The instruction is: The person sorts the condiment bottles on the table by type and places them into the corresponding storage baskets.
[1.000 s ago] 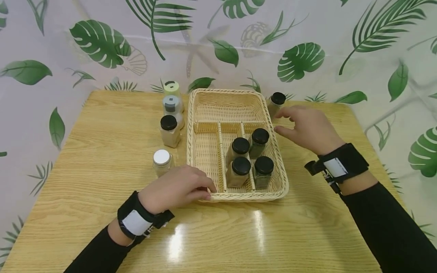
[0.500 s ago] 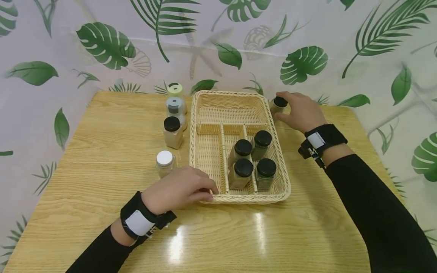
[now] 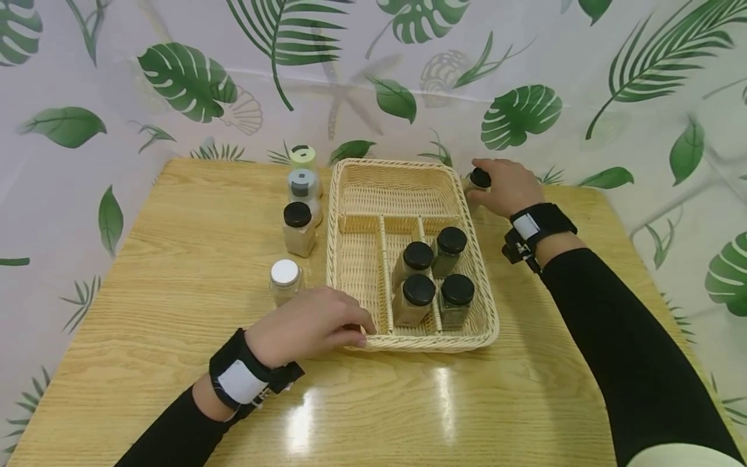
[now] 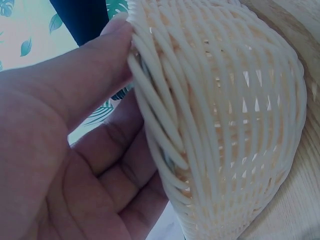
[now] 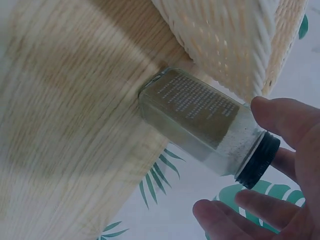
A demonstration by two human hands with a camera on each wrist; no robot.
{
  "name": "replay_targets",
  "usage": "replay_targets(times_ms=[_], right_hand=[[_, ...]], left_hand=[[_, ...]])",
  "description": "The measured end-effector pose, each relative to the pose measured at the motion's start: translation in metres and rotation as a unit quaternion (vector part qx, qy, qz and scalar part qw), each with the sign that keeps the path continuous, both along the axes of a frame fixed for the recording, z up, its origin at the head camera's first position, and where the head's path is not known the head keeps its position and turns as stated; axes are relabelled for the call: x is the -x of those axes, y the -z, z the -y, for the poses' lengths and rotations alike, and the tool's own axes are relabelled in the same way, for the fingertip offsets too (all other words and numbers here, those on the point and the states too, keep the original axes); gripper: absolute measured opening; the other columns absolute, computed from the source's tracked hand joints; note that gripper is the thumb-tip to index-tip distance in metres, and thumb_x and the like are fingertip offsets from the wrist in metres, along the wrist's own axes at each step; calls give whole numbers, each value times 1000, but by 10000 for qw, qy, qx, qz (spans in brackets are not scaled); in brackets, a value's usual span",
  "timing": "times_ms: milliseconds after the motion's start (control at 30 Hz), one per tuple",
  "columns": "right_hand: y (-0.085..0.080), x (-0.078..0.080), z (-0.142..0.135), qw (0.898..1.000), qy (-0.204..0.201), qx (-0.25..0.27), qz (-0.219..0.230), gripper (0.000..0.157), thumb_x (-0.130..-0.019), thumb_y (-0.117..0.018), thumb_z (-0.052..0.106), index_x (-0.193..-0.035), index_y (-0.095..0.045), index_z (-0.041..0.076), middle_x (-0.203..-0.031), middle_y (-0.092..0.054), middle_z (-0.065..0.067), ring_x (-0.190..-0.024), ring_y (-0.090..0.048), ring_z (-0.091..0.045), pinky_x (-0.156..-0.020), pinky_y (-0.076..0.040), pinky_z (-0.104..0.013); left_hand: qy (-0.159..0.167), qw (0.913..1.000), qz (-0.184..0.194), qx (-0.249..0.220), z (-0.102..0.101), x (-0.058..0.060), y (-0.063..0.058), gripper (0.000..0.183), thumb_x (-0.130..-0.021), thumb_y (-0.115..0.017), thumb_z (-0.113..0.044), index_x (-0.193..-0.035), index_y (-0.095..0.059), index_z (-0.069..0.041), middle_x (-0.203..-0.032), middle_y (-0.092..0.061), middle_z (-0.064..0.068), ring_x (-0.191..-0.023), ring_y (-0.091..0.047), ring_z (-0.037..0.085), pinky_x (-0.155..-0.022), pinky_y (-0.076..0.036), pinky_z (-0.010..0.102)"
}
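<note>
My left hand (image 3: pixel 318 324) grips the front left rim of a woven basket (image 3: pixel 432 342); in the left wrist view the thumb and fingers lie on either side of the basket's edge. Beyond the basket's right back side, my right hand (image 3: pixel 512 187) is at a glass spice jar (image 5: pixel 195 115) with a black lid. In the right wrist view the thumb is by the jar's neck and a finger goes behind the lid, while other fingers stay apart. This jar holds brownish powder and its base is on the table. Several black-lidded jars (image 3: pixel 419 292) stand in the basket's middle and right compartments.
Left of the basket stand a white-lidded jar (image 3: pixel 286 279), a black-lidded jar (image 3: pixel 299 230), a grey-topped container (image 3: pixel 303 185) and a yellow-green-topped one (image 3: pixel 303 155). Dividers (image 3: pixel 385 275) split the basket. A leaf-patterned cloth (image 3: pixel 373 71) hangs behind the wooden table (image 3: pixel 192 259).
My right hand has moved left and back to the jar behind the basket's right side, its fingers now about the lid. The left hand stays on the rim; the view has shifted slightly.
</note>
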State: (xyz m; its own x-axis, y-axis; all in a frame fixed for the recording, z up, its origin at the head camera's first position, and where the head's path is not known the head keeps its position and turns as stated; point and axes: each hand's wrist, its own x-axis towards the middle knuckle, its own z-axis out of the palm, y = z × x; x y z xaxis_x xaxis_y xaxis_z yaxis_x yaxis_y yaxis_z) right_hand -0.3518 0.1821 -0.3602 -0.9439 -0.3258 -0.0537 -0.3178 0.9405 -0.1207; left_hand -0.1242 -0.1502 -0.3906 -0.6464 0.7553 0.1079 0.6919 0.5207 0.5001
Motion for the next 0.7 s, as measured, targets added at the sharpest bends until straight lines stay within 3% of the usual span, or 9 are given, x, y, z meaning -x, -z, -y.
replay_targets(times_ms=[200, 700], right_hand=[[4, 9, 1, 9999, -39, -148, 40, 65, -95, -66, 30, -151, -43, 10, -140, -52, -28, -122, -51, -49, -99, -43, -61], [-1, 14, 7, 9996, -112, -243, -35, 52, -96, -62, 24, -142, -52, 4, -131, -59, -28, -111, -58, -48, -93, -47, -59]], left_hand=[[21, 10000, -47, 2, 0, 0, 0, 14, -96, -67, -31, -102, -75, -21, -98, -73, -9, -86, -64, 2, -77, -53, 24], [-6, 10000, -87, 37, -1, -1, 1, 14, -96, -67, -31, -102, -75, -21, -98, -73, -9, -86, -64, 2, -77, -53, 24]])
